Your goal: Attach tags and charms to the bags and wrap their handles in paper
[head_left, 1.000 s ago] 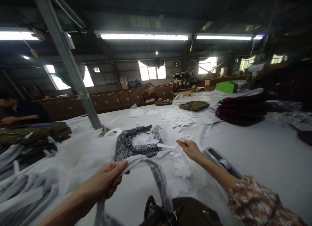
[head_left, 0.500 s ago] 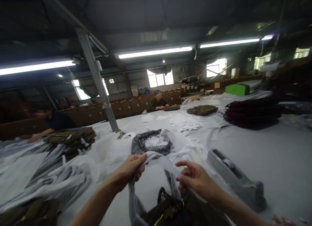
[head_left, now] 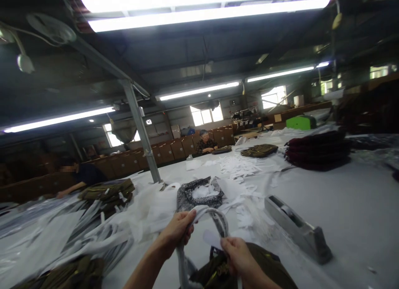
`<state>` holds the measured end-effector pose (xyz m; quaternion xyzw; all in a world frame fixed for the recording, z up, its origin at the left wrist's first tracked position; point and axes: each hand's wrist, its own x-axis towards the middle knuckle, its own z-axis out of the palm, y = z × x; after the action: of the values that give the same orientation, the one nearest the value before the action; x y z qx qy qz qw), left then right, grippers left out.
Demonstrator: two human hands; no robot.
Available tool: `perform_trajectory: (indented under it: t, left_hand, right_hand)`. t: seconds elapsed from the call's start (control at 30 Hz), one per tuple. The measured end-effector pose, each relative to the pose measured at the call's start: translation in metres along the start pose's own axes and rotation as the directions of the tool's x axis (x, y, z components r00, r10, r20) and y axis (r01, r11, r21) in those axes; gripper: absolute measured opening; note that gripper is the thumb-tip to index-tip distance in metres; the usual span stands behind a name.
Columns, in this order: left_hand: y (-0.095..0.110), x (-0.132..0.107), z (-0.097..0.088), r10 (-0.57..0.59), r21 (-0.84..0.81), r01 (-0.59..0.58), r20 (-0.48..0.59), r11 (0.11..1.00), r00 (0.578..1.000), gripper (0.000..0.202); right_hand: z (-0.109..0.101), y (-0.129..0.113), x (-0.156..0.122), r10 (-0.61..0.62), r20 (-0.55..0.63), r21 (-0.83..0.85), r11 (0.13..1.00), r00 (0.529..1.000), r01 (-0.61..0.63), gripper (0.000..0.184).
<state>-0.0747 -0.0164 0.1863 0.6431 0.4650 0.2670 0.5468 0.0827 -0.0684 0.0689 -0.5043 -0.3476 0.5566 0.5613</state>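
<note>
A dark olive bag (head_left: pixel 264 258) with yellow trim lies at the bottom centre, close to my body. From it rises a looped strap (head_left: pixel 204 210) with a pale, whitish wrapping. My left hand (head_left: pixel 177 231) is closed round the strap on the left of the loop, thumb on top. On the loop's right side my right hand (head_left: pixel 238 252) pinches the strap near the bag. A thin white flap (head_left: pixel 211 238) hangs beside the right fingers. Just beyond the loop sits a black-and-white speckled fabric container (head_left: pixel 184 197) holding white pieces.
A grey tape dispenser (head_left: pixel 297 226) stands to the right. Folded olive bags (head_left: pixel 107 193) and pale strips (head_left: pixel 90 239) lie left. Dark maroon items (head_left: pixel 316 152) are stacked at the right back. A metal post (head_left: pixel 141 135) rises beyond the table. Two people (head_left: pixel 205 144) (head_left: pixel 89 175) work across it.
My right hand has moved down and closed in on the strap near the bag; the white piece by its fingers now hangs inside the loop. My left hand keeps its hold. The view has tilted up.
</note>
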Motion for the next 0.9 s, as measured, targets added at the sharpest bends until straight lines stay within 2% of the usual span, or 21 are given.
perform_trajectory:
  t: [0.13,0.23,0.3,0.4,0.57,0.63,0.7,0.77,0.9]
  left_hand:
    - [-0.002,-0.010,0.007,0.068,-0.013,-0.067,0.097,0.998,0.993,0.054]
    - [-0.004,-0.018,0.013,0.085,0.026,-0.092,0.195,0.995,0.977,0.056]
    - [-0.004,-0.023,0.015,0.046,0.058,-0.059,0.201,0.997,0.979,0.059]
    - [-0.003,-0.027,0.014,0.026,0.058,-0.035,0.150,0.998,0.988,0.058]
    - [-0.002,-0.022,0.011,0.055,0.058,-0.065,0.160,0.996,0.986,0.054]
    - [-0.003,-0.017,0.011,0.036,0.053,-0.042,0.116,0.998,0.993,0.049]
    - [-0.004,-0.015,0.009,0.040,-0.007,-0.039,0.081,0.999,0.996,0.039]
    - [-0.006,-0.014,0.008,0.062,-0.092,-0.056,0.074,0.994,0.995,0.029]
    - [-0.007,-0.016,0.007,0.070,-0.199,-0.053,0.081,0.979,0.994,0.021]
  right_hand:
    - [0.026,0.000,0.000,0.084,0.072,0.116,0.989,0.994,-0.092,0.026]
    - [0.043,-0.018,0.000,-0.044,0.096,0.200,0.979,0.994,0.024,0.021]
    - [0.048,-0.031,-0.001,-0.147,0.072,0.252,0.960,0.987,0.124,0.020]
    - [0.048,-0.041,-0.004,-0.168,0.058,0.227,0.962,0.984,0.151,0.021]
    - [0.038,-0.034,-0.010,-0.134,0.059,0.154,0.980,0.989,0.124,0.032]
    - [0.032,-0.033,-0.016,-0.103,0.058,0.156,0.983,0.993,0.093,0.034]
    - [0.024,-0.039,-0.027,-0.116,0.108,0.175,0.980,0.987,0.096,0.030]
    - [0.016,-0.049,-0.039,-0.185,0.227,0.214,0.967,0.956,0.136,0.023]
    - [0.005,-0.069,-0.055,-0.335,0.447,0.261,0.936,0.830,0.237,0.031]
